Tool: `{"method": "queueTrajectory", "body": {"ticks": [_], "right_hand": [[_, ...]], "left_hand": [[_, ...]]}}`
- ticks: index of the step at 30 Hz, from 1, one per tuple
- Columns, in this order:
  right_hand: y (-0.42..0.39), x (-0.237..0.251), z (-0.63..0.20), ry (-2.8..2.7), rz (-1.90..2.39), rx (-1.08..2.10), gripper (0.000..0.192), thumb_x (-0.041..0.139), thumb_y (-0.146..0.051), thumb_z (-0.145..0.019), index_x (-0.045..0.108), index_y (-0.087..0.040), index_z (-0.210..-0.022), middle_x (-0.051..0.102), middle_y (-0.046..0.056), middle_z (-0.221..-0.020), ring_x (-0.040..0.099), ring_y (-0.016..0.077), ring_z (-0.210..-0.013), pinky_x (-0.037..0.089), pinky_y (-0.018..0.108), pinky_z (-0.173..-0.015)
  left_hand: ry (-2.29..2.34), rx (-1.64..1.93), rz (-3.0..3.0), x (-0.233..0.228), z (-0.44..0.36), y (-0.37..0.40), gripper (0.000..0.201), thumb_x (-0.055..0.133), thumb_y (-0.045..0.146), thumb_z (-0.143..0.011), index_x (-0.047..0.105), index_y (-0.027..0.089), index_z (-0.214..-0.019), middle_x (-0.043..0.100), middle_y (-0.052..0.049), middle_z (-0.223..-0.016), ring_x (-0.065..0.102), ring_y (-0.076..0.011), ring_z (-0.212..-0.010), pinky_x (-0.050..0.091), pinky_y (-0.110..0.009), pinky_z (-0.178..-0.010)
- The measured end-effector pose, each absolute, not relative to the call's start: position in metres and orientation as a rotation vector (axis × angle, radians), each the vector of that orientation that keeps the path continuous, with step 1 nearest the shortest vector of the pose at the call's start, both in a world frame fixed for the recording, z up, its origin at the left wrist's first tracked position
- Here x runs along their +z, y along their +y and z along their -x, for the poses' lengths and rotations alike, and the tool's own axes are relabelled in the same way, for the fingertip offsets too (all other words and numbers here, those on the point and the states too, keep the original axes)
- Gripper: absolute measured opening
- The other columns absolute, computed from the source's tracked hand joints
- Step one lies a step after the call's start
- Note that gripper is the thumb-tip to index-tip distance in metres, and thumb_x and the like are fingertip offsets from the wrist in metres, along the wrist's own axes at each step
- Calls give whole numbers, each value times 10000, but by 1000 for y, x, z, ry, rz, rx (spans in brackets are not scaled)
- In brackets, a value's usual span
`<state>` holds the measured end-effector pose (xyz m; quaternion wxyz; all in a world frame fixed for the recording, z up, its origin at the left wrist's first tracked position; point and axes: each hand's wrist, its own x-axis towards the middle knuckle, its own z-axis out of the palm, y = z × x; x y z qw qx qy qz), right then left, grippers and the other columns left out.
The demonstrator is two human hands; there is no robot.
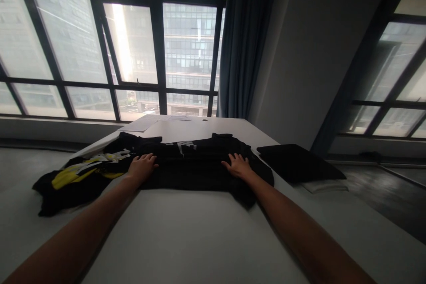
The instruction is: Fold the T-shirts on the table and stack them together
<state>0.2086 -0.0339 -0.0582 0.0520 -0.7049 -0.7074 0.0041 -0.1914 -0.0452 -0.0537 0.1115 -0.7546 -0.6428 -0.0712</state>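
Observation:
A black garment (193, 166) with a small white print lies spread across the white table (186, 230). My left hand (142, 167) rests flat on its left part, fingers apart. Flat on the garment's right part lies my right hand (238, 165), fingers spread too. Neither hand grips the cloth. A second black garment with yellow and white markings (76, 175) lies crumpled to the left, touching the first one.
A folded black cloth (297, 163) lies at the table's right edge on something white. Sheets of paper (146, 123) lie at the far end of the table. Large windows and a dark curtain (244, 40) stand behind.

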Motion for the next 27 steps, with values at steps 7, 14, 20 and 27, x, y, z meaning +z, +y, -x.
{"method": "queueTrajectory", "body": {"ticks": [7,14,20,27], "right_hand": [[-80,-28,-247,-2458,1692,259,297,591,-370,-896,715,-202,-1107,690,84,-1162,652,229,-1025,492,311,-918],[-103,-35,-313,-2257,1720,457,431,507,0,-700,751,-169,-1013,718,57,-1087,664,202,-1022,511,283,-928],[-107,-43,-328,-2287,1723,648,554,669,-199,-764,640,-238,-1317,442,46,-1531,469,282,-1352,393,362,-1115],[-102,-64,-290,-2202,1712,79,545,620,-339,-869,561,-204,-1393,459,127,-1500,438,298,-1364,299,485,-1158]], "left_hand": [[-1765,-106,2737,-40,214,-49,379,593,373,-785,703,222,-1114,671,-92,-1227,625,-288,-1112,472,-381,-978],[-1802,-320,2927,-57,259,-71,756,623,703,-661,639,264,-1276,465,-64,-1526,429,-312,-1391,281,-404,-1172],[-1893,-120,2898,-63,273,-83,782,626,628,-729,497,316,-1434,262,-77,-1623,214,-346,-1490,136,-564,-1185],[-1848,-364,2442,-67,249,-62,544,533,492,-836,644,234,-1302,482,-110,-1499,445,-351,-1355,260,-494,-1163]]}}
